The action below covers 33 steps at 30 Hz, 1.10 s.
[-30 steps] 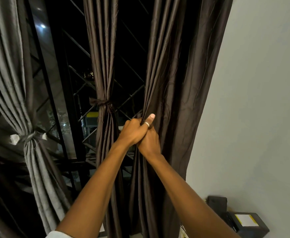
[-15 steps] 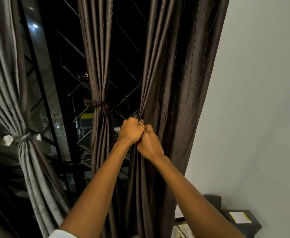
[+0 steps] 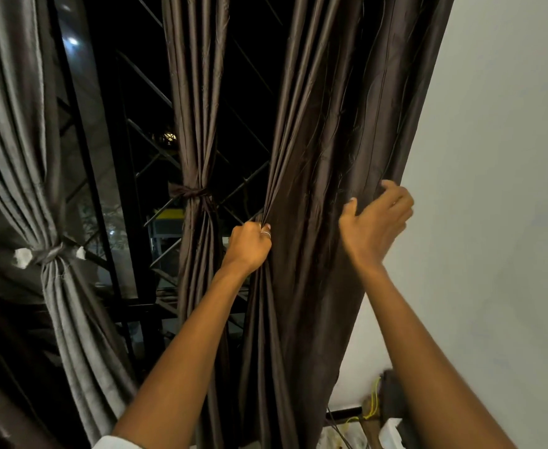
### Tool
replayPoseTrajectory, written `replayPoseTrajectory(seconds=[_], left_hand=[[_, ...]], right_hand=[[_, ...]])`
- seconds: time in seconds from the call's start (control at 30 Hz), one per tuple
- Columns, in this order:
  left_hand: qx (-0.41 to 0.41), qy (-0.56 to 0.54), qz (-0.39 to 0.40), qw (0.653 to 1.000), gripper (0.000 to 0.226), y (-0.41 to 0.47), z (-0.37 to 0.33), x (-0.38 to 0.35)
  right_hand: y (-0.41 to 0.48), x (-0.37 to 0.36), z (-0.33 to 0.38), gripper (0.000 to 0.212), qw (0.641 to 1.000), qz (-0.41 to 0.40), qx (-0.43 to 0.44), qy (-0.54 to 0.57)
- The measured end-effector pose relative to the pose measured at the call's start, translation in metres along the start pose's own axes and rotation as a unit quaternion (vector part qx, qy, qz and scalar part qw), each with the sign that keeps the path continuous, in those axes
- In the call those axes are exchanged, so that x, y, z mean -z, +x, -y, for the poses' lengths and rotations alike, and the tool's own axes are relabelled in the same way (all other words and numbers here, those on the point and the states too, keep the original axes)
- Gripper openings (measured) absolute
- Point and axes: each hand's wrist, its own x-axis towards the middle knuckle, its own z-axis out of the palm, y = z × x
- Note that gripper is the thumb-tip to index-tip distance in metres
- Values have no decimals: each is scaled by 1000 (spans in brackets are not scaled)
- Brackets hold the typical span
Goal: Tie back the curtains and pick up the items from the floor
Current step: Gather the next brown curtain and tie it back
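We gather the loose curtain (image 3: pixel 331 124): our left hand (image 3: pixel 250 246) clenches its folds, and our right hand (image 3: pixel 376 222) hooks its fingers (image 3: pixel 395 192) round the outer edge. Next we should probably pull that edge inward.

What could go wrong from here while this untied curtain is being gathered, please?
The left hand grips only the window-side folds of the untied curtain. The right hand is at its wall-side edge, hold unclear, so the pleats between could slip loose. The yellow wires near the hem might snag the fabric.
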Motion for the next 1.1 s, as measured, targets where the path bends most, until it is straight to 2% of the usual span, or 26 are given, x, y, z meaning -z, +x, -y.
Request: replayPoseTrajectory(seconds=[0.1,0.17,0.23,0.3,0.37,0.4,0.43,0.6,0.87,1.1], left_hand=[[3,-1,3,1000,44,1,0,0],[4,-8,8,1000,44,2,1,-2],[4,-17,8,1000,43,3,2,-4],[2,-22,7,1000,43,3,2,-6],[2,-20,10,1000,43,4,2,-7],[2,-20,12,1000,43,4,2,-7],[3,-21,14,1000,43,4,1,-7],[-8,-14,16,1000,44,1,-5,-11],[-8,-41,18,999,44,-1,-5,-13],[-12,0,41,999,41,2,-2,-7]], right_hand=[[26,4,-11,75,998,-11,-62,-25],[34,4,-21,85,992,40,-116,2],[31,4,-30,80,980,110,-151,66],[16,6,-36,54,974,165,-128,90],[-5,3,-43,26,979,174,-76,73],[-16,-1,-45,19,979,179,-65,73],[-26,-6,-46,19,977,188,-64,75],[-60,-29,-26,46,973,216,-36,75],[-102,-55,15,28,953,264,35,146],[-113,-60,22,14,932,303,54,190]])
